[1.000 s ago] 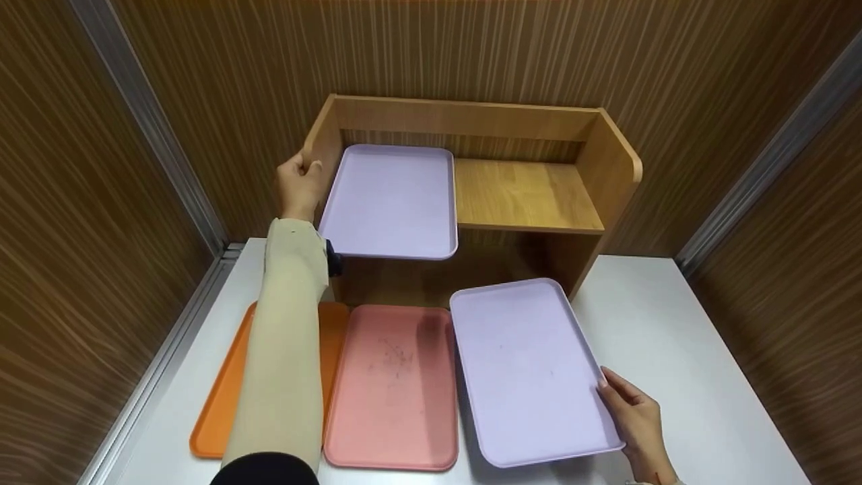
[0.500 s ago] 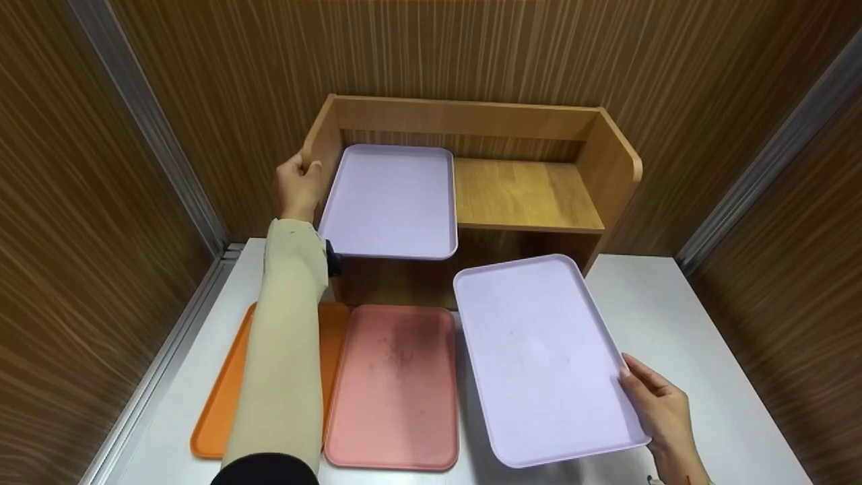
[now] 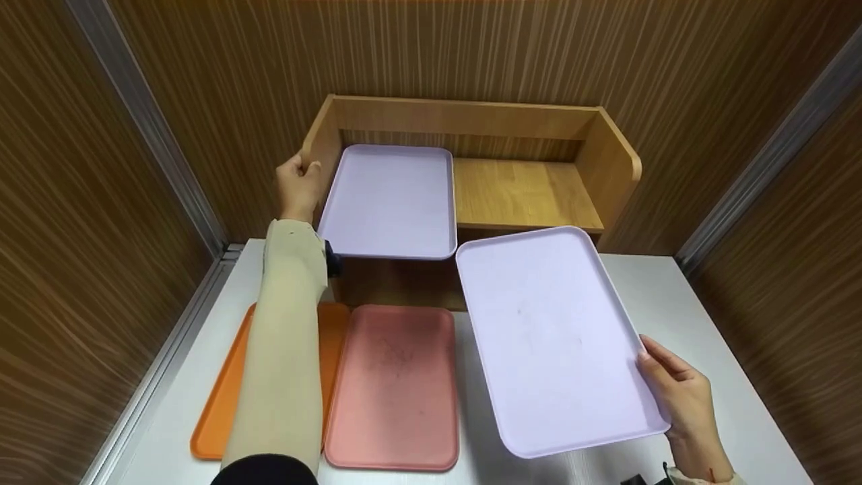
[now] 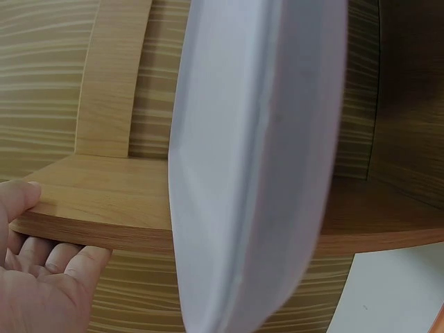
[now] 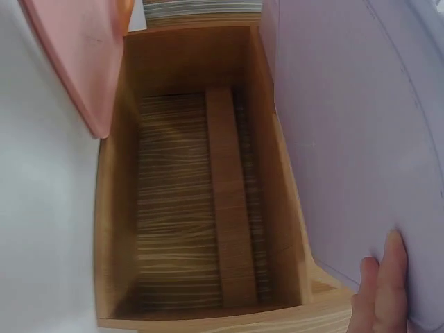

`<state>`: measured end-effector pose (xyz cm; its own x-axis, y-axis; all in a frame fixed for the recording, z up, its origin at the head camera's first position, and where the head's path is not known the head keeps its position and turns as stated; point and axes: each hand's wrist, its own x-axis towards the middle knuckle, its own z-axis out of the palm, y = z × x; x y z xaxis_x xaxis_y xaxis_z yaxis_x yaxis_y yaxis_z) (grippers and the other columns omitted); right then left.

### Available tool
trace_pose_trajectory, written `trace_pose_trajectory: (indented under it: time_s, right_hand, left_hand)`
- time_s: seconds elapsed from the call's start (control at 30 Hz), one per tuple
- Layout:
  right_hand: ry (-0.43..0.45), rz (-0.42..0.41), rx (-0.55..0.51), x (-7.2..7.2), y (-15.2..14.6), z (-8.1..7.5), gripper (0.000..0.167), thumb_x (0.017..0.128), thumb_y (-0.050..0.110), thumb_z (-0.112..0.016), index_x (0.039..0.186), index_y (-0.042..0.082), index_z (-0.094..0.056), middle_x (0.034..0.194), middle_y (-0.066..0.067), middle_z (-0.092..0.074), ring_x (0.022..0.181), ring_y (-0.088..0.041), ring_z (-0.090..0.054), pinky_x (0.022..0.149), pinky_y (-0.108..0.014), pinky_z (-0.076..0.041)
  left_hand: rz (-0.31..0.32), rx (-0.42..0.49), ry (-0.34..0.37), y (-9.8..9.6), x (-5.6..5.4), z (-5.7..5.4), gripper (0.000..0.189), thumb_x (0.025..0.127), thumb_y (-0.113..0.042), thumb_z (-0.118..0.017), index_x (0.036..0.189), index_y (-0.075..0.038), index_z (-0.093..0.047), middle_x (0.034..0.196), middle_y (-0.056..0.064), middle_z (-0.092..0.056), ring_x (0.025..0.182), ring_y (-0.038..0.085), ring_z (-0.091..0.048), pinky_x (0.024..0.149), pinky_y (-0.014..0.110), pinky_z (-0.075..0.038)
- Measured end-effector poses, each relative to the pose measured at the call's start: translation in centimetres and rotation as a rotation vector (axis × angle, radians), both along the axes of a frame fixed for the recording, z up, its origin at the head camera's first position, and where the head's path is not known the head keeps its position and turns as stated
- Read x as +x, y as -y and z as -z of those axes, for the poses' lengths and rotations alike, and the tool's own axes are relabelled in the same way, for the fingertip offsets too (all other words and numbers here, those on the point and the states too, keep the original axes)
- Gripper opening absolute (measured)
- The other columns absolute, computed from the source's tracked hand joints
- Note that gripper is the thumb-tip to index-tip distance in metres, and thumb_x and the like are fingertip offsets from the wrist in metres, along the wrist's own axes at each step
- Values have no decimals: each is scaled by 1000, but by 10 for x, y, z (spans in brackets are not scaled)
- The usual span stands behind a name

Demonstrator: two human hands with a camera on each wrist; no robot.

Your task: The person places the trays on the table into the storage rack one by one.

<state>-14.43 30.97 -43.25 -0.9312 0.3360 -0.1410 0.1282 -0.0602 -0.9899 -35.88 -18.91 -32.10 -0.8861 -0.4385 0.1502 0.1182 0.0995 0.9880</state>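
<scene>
My right hand (image 3: 683, 394) holds a lavender tray (image 3: 559, 343) by its right edge, thumb on the rim. The tray is raised and tilted in front of the shelf's right half. In the right wrist view fingers (image 5: 390, 284) lie against the tray's underside (image 5: 347, 139). My left hand (image 3: 298, 187) grips the left side panel of the wooden shelf (image 3: 532, 192); in the left wrist view the thumb is on one face of the panel (image 4: 104, 232) and the fingers on the other. A second lavender tray (image 3: 390, 202) lies on the upper board's left half, its front jutting past the edge.
A pink tray (image 3: 392, 391) lies on the white table (image 3: 727, 377) before the shelf. Left of it is an orange tray (image 3: 222, 404), partly covered by my left forearm. Wood-grain walls (image 3: 471, 47) enclose the table at the back and sides.
My right hand has lifted the lavender tray up and to the right, from low before the shelf to near the upper board's height. The left hand stays on the side panel.
</scene>
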Motion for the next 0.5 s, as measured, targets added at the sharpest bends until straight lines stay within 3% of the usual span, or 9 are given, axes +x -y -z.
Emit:
trace_pose_trajectory:
  time_s: [0.23,0.5]
  right_hand:
    - [-18,21,-32,-10,1,-17,20,86,16,-68,95,33,-74,88,17,-69,74,-8,-66,59,-28,-55]
    - [-46,5,-85,-33,8,-34,16,87,17,-68,91,31,-74,85,13,-69,72,-8,-66,58,-27,-55]
  left_hand:
    - [-4,2,7,1,0,3,35,95,-3,-48,129,1,-56,130,17,-56,118,26,-54,99,33,-42]
    - [-15,-22,-34,5,0,4,33,93,0,-48,125,5,-57,125,20,-58,111,25,-56,95,30,-43]
